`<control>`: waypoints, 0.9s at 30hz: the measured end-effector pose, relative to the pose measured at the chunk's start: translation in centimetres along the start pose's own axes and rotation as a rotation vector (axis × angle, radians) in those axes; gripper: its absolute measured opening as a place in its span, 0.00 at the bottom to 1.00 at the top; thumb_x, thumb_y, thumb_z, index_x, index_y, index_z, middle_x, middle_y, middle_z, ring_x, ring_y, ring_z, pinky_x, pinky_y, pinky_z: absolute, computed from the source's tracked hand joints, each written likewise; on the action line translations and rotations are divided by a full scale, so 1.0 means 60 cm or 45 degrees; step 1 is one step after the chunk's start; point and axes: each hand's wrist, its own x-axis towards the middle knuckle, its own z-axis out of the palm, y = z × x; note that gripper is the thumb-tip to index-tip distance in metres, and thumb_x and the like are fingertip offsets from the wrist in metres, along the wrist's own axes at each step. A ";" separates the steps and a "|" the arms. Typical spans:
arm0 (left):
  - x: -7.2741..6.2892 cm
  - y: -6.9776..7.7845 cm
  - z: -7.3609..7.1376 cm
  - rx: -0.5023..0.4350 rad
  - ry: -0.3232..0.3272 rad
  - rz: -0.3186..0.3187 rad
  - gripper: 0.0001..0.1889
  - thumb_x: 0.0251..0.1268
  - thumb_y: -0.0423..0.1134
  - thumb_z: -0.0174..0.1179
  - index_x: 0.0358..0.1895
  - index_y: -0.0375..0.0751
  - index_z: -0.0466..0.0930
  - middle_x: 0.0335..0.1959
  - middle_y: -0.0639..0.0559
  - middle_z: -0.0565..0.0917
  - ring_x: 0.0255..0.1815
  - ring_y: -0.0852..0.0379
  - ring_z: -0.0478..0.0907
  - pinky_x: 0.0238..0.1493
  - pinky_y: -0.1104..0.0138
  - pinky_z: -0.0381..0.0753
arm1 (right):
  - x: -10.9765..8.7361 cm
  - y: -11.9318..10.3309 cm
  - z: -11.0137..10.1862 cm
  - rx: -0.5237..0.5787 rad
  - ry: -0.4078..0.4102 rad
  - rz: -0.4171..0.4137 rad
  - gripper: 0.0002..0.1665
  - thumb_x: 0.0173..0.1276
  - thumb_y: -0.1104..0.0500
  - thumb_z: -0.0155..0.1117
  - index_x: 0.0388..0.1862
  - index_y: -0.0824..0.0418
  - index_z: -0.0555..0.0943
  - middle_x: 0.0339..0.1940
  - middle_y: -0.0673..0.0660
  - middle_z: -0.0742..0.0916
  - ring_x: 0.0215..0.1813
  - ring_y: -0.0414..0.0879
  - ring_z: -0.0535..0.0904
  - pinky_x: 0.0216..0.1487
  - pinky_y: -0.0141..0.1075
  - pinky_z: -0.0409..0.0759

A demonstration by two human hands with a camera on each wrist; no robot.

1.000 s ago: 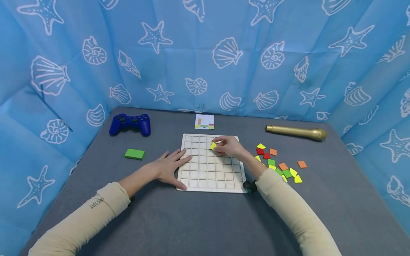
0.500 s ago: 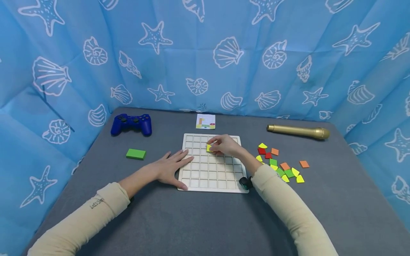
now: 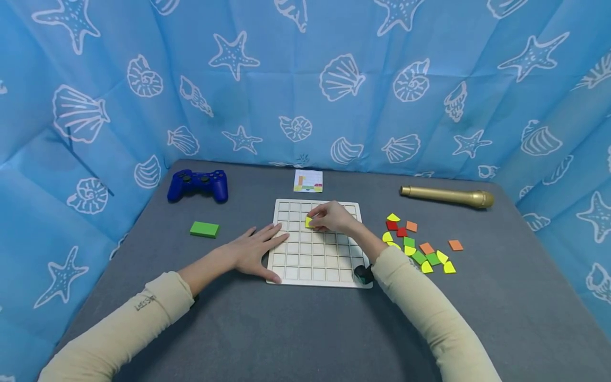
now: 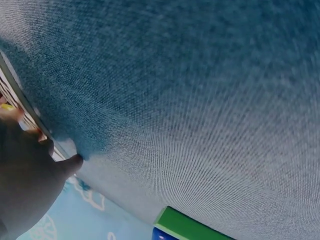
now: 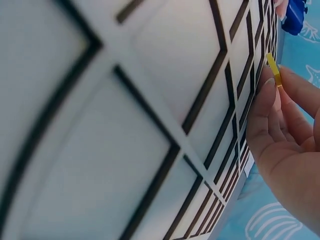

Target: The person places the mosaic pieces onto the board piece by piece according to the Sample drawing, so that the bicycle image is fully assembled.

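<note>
A white grid board (image 3: pixel 305 261) with square recesses lies on the grey table. My left hand (image 3: pixel 252 252) rests spread on its left edge, fingers straight and thumb at the near left corner. My right hand (image 3: pixel 332 217) is over the upper middle of the board and pinches a small yellow tile (image 3: pixel 308 222) between thumb and fingers. In the right wrist view this yellow tile (image 5: pixel 274 69) stands tilted, close over the grid. Right of the board lie loose tiles: yellow quarter-rounds (image 3: pixel 449 267), green squares (image 3: pixel 419 257), orange squares (image 3: pixel 426 248) and red ones (image 3: pixel 392 225).
A small card (image 3: pixel 307 181) with a coloured grid pattern lies behind the board. At the left are a blue game controller (image 3: pixel 198 185) and a green block (image 3: pixel 204 229). A gold microphone (image 3: pixel 446 196) lies at the back right. A blue shell-print curtain (image 3: pixel 296 90) encloses the table.
My right hand has moved slightly left over the board with the yellow tile, which has turned in its fingers. My left hand has stayed on the board's edge.
</note>
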 end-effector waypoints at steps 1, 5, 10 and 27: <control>0.001 0.000 0.000 0.010 -0.001 -0.005 0.58 0.47 0.79 0.53 0.78 0.54 0.40 0.77 0.49 0.37 0.76 0.49 0.33 0.68 0.43 0.39 | 0.000 0.000 0.002 -0.012 0.004 -0.005 0.14 0.64 0.64 0.67 0.49 0.66 0.83 0.31 0.58 0.84 0.33 0.46 0.83 0.34 0.36 0.81; 0.003 -0.002 0.005 0.045 -0.005 -0.026 0.60 0.45 0.80 0.51 0.78 0.53 0.39 0.78 0.49 0.37 0.76 0.50 0.32 0.69 0.44 0.40 | 0.000 0.000 0.009 -0.069 0.015 -0.034 0.14 0.64 0.63 0.67 0.49 0.66 0.83 0.31 0.57 0.85 0.32 0.45 0.82 0.33 0.35 0.80; 0.004 -0.006 0.009 0.061 -0.002 -0.042 0.60 0.43 0.82 0.49 0.78 0.55 0.37 0.77 0.51 0.35 0.76 0.51 0.32 0.69 0.45 0.40 | -0.003 0.000 0.009 -0.065 0.031 -0.042 0.13 0.64 0.63 0.67 0.48 0.65 0.84 0.34 0.57 0.85 0.34 0.45 0.82 0.34 0.35 0.80; 0.005 -0.007 0.008 0.106 0.043 -0.022 0.64 0.42 0.83 0.48 0.77 0.47 0.37 0.77 0.49 0.37 0.76 0.51 0.33 0.69 0.46 0.43 | 0.001 -0.001 0.008 -0.052 0.045 -0.013 0.15 0.70 0.56 0.61 0.51 0.61 0.82 0.36 0.56 0.85 0.36 0.45 0.82 0.34 0.34 0.79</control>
